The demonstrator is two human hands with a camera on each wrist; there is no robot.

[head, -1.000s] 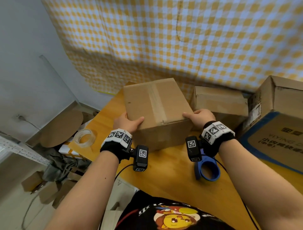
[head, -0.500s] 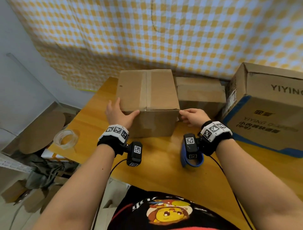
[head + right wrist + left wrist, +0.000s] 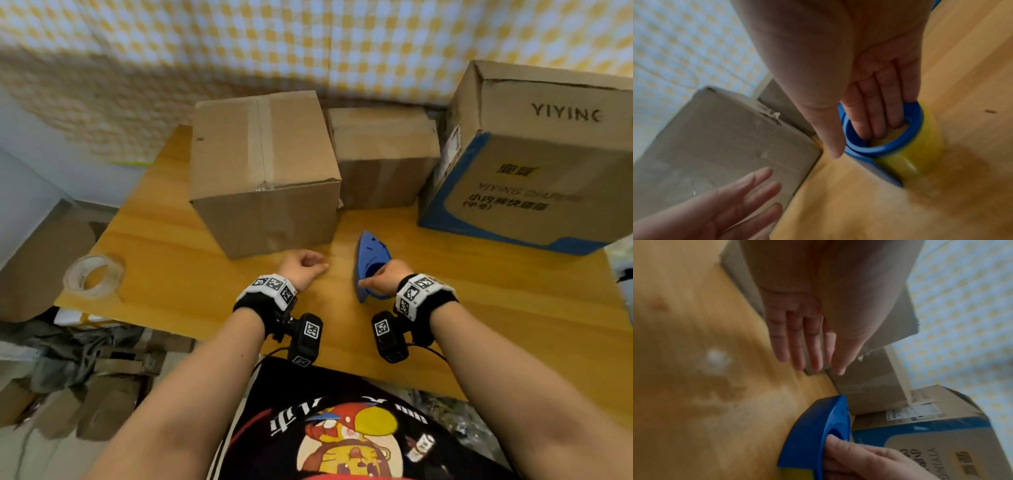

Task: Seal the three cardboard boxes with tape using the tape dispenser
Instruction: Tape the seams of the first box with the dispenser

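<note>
A brown box (image 3: 263,164) with tape along its top seam stands on the wooden table (image 3: 205,308). To its right sit a smaller brown box (image 3: 383,154) and a large box with blue print (image 3: 527,154). The blue tape dispenser (image 3: 371,260) stands on the table in front of them. My right hand (image 3: 375,277) holds it, with fingers (image 3: 875,113) pushed into the blue ring of the dispenser (image 3: 890,146) and its yellowish tape roll (image 3: 920,146) beyond. My left hand (image 3: 310,263) hovers just in front of the taped box, its fingers (image 3: 803,340) straight and holding nothing.
A loose roll of clear tape (image 3: 92,277) lies near the table's left edge. A yellow checked curtain (image 3: 342,51) hangs behind the boxes. Cardboard scraps and grey cloth (image 3: 68,359) lie on the floor to the left.
Both hands have let go of the taped box and drawn back toward me. My right hand has taken hold of the blue dispenser; my left hand hangs free.
</note>
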